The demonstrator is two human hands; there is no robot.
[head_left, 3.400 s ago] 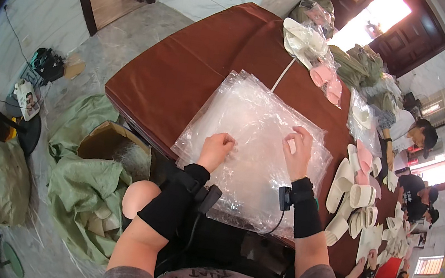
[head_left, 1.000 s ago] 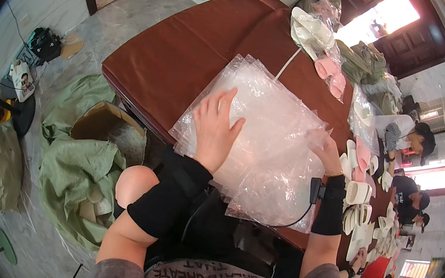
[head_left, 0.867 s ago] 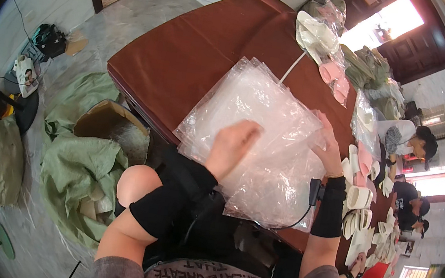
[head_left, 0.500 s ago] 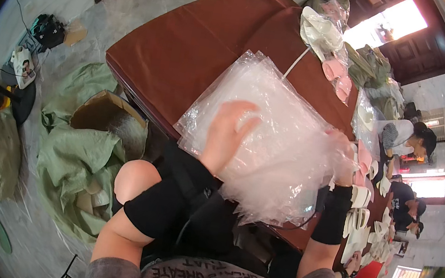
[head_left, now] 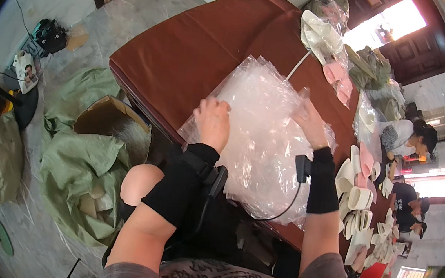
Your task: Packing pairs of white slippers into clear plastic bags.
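Observation:
A thick stack of clear plastic bags (head_left: 259,138) lies on the brown-covered table in front of me, its edges uneven. My left hand (head_left: 213,123) is at the stack's left side, fingers bent and closed on the bags there. On the far right side, my right hand (head_left: 311,123) pinches the edge of some bags, and a corner of film sticks up past its fingertips. Both wrists wear black sleeves. The undersides of the fingers are hidden.
White and pink slippers (head_left: 361,198) line the table's right side. Bagged white shoes (head_left: 321,36) and pink slippers (head_left: 334,72) sit at the far edge. Left of the table, a cardboard box (head_left: 109,117) stands among green sacks (head_left: 79,170). Several people work at the right.
The loose bags bunched at the right now lie on the stack. My right hand has moved left and away from me; my left hand has shifted to the stack's left side and bent its fingers.

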